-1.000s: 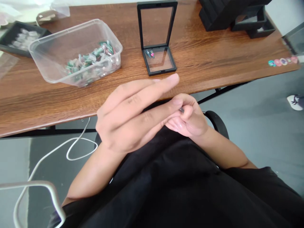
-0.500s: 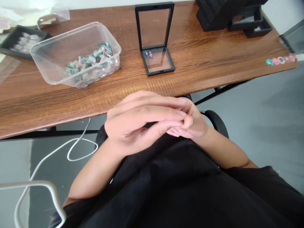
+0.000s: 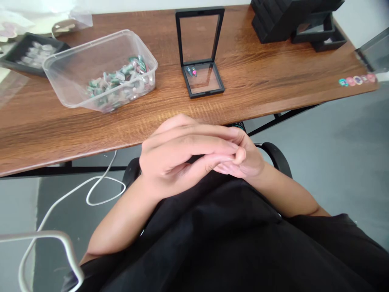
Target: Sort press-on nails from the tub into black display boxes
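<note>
My left hand [image 3: 170,154] lies across my right hand [image 3: 251,160] in front of my body, just off the table's near edge. The two hands are clasped together. The left fingers are closed round the right hand, and the right thumb presses against the left fingertips. Most of the right fingers are hidden beneath. No object shows between the palms. Beyond them on the table, an open black display frame [image 3: 207,95] with a clear film stands hinged upright. Two small nail tips [image 3: 191,71], dark with a pink spot, rest on its film.
A clear plastic tub [image 3: 65,89] of assorted nail tips [image 3: 121,81] stands left, beside a black tray [image 3: 12,61] of clear pieces. Black boxes [image 3: 273,24] are stacked back right. Round stickers [image 3: 358,80] line the right edge. A white cable [image 3: 100,182] hangs below the wooden table [image 3: 258,77].
My left hand has shifted very slightly to the right, still clasped with the right hand. The view has tilted a little; the things on the table have not moved.
</note>
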`<state>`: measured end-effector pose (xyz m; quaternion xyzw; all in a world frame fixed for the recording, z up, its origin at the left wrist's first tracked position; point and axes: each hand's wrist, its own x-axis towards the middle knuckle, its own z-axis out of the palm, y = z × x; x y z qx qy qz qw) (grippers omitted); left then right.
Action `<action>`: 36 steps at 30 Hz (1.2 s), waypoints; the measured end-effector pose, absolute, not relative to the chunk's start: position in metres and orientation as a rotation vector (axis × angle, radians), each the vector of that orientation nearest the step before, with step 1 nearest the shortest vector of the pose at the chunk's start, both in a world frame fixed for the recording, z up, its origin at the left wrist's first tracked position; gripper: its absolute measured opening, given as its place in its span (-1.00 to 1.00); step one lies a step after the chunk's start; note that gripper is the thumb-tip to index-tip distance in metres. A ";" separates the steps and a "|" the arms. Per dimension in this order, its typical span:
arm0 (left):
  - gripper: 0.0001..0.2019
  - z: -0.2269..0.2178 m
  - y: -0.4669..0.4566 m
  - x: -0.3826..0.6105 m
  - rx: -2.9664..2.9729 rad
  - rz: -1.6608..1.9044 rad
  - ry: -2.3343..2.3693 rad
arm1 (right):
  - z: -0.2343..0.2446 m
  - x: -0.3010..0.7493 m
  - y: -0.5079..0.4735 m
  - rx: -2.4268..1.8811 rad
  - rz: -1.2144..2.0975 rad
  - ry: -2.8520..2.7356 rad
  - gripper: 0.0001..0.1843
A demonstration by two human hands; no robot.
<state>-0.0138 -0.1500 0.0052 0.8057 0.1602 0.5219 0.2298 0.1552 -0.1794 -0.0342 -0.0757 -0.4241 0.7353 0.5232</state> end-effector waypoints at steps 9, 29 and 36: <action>-0.87 0.005 -0.146 -0.011 2.173 1.425 0.363 | -0.036 0.154 -0.179 -0.158 1.781 -1.013 -0.79; -0.88 0.012 -0.138 -0.025 2.445 1.301 0.389 | -0.034 0.146 -0.177 -0.101 1.711 -1.045 -0.66; -0.86 0.012 -0.140 -0.025 2.390 1.198 0.416 | -0.034 0.146 -0.174 -0.149 1.679 -1.063 -0.72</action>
